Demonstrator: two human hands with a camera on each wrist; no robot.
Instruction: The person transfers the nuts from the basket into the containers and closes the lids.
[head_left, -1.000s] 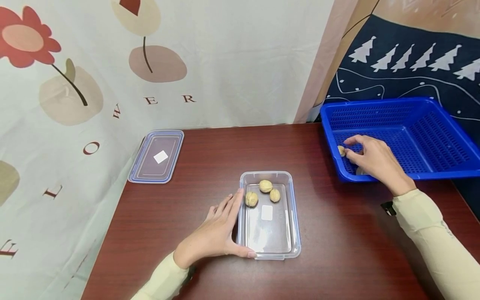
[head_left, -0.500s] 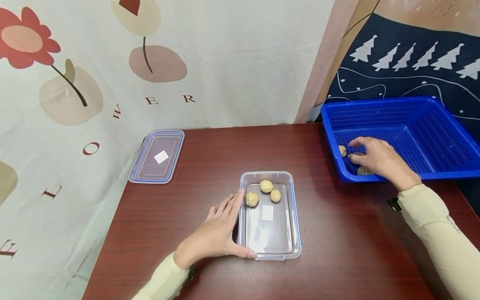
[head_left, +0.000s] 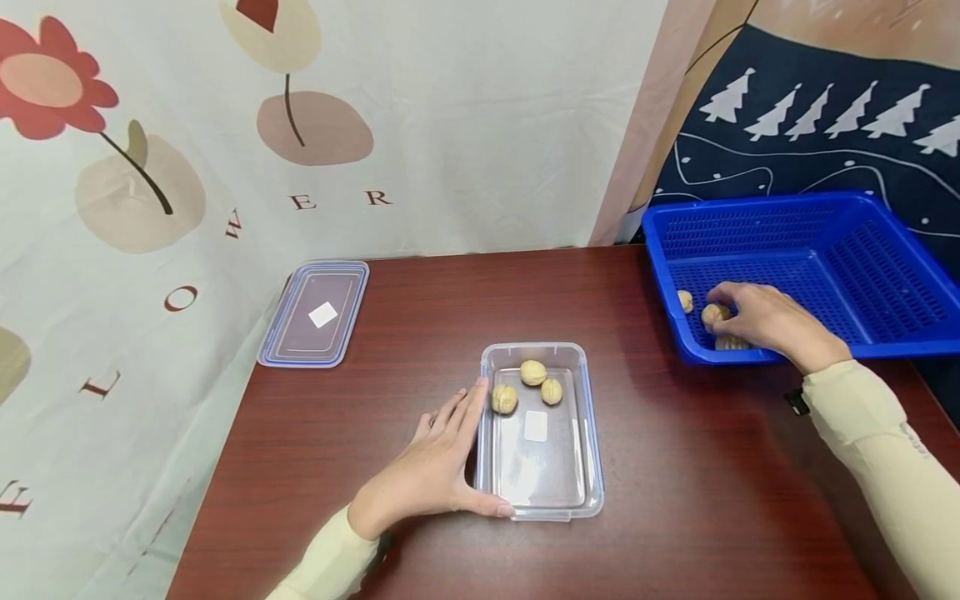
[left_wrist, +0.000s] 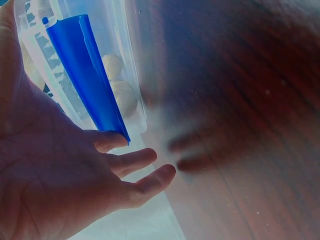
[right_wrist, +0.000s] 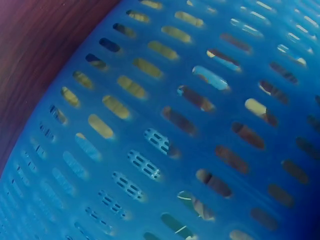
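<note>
My left hand (head_left: 423, 475) lies along the left side of a clear plastic container (head_left: 592, 450). Its fingers are stretched out against the wall, and the thumb touches the front rim. Inside the container sit a walnut (head_left: 504, 399) on the left and two more at the back. Over in the blue basket (head_left: 678, 329), my right hand (head_left: 776, 321) pinches a walnut (head_left: 715, 315) between thumb and fingers. Another walnut (head_left: 730, 342) shows just below that hand, and one more walnut (head_left: 686, 302) lies by the basket's left wall. Through the basket's slots, the right wrist view shows only pieces of the hand.
A clear lid with a blue edge (head_left: 313, 315) lies at the back left of the brown table (head_left: 465, 300). Behind the table hangs a printed cloth (head_left: 465, 125). The basket's raised wall stands between my right hand and the container.
My right hand has left the walnut by the basket's left wall and moved slightly right, taking hold of another walnut. The left hand and container have stayed put.
</note>
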